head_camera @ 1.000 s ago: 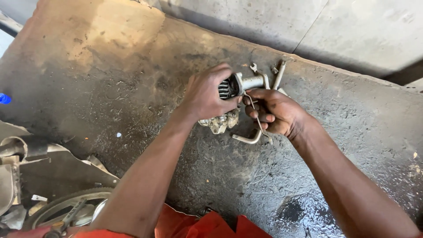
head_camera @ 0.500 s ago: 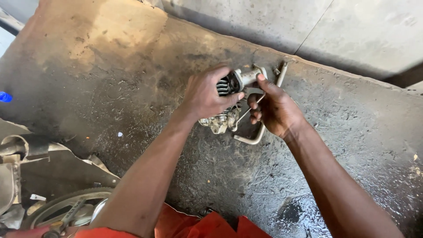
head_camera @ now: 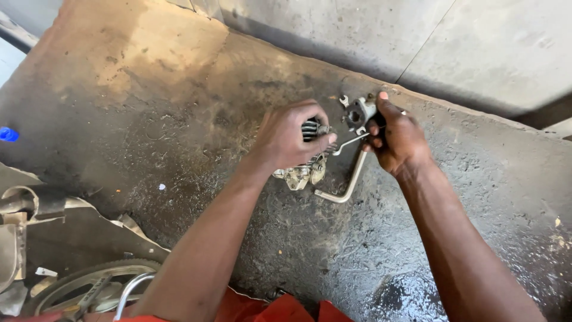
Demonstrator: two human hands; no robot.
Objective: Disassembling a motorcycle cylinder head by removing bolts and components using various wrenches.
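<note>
The left hand is clamped on a grimy metal engine part, the right hand grips a separate small fitting beside it, the two pieces apart above the oily floor.

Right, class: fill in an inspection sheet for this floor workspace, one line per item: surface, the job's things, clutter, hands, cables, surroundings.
Surface: dark, oil-stained concrete floor, wet patch near the bottom right.
Job's things: small finned metal engine part under the left hand; grey metal fitting at the right hand; bent metal rod lying between them.
Clutter: blue object at the left edge.
Hands: left hand closed on the engine part; right hand gripping the fitting.
Cables: nothing seen.
Surroundings: grey wall behind; spoked wheel at lower left.
</note>
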